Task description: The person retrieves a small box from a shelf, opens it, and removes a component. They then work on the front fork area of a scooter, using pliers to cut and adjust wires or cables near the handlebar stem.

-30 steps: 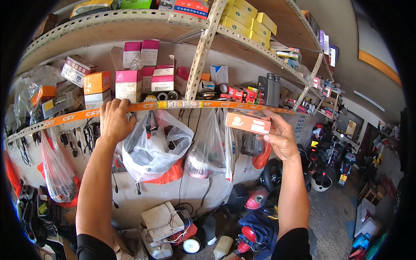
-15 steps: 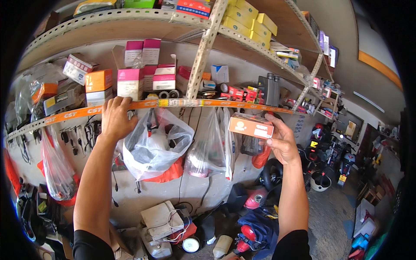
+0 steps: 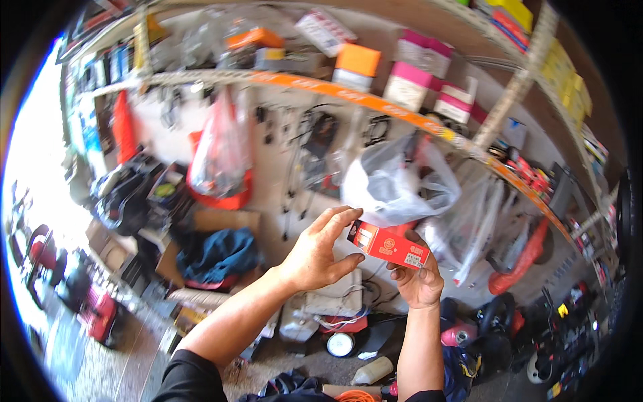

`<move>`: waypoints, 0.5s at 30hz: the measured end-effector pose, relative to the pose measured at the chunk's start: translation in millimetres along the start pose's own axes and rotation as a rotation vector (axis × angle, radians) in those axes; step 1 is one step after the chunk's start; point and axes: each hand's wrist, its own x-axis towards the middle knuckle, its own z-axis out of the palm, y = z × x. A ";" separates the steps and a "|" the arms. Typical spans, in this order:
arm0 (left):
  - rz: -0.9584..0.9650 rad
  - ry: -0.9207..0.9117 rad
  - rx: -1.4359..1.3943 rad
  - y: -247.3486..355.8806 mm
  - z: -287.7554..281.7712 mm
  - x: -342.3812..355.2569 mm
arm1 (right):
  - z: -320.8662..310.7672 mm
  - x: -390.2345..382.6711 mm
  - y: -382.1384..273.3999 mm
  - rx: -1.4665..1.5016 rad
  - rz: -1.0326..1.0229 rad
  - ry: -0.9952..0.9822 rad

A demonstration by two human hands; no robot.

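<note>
A small red and orange cardboard box (image 3: pixel 390 246) is held up in front of me, tilted down to the right. My right hand (image 3: pixel 420 280) grips its right end, thumb and fingers wrapped around it. My left hand (image 3: pixel 326 249) is beside the box's dark left end, thumb and fingers spread apart; whether a fingertip touches the box I cannot tell. Behind the box hangs a white plastic bag (image 3: pixel 382 181), open at the top, under the orange-edged shelf (image 3: pixel 321 88).
Pink and white boxes (image 3: pixel 407 84) and an orange box (image 3: pixel 358 61) stand on the shelf. A red and clear bag (image 3: pixel 221 157) hangs at left. Below lie a blue cloth (image 3: pixel 221 258), a round white gauge (image 3: pixel 340 344) and a pale bottle (image 3: pixel 372 370).
My left hand has left the shelf edge and come down beside the box. My right hand has lowered and turned the box. The view has swung to the left.
</note>
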 end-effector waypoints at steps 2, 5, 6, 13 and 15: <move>-0.036 -0.008 0.010 5.5 -34.1 -31.0 | 14.8 -2.2 39.9 0.066 0.087 -0.046; -0.170 0.056 0.079 25.5 -69.7 -81.8 | 43.0 -21.9 92.6 0.214 0.329 -0.001; -0.199 0.065 0.105 30.5 -79.4 -95.9 | 51.7 -27.3 108.7 0.278 0.392 -0.029; -0.500 0.441 -0.216 64.9 -85.8 -172.7 | 115.8 -63.0 186.0 0.604 0.518 -0.149; -0.637 0.591 -0.380 76.0 -77.5 -189.4 | 130.8 -73.2 196.3 0.557 0.497 -0.123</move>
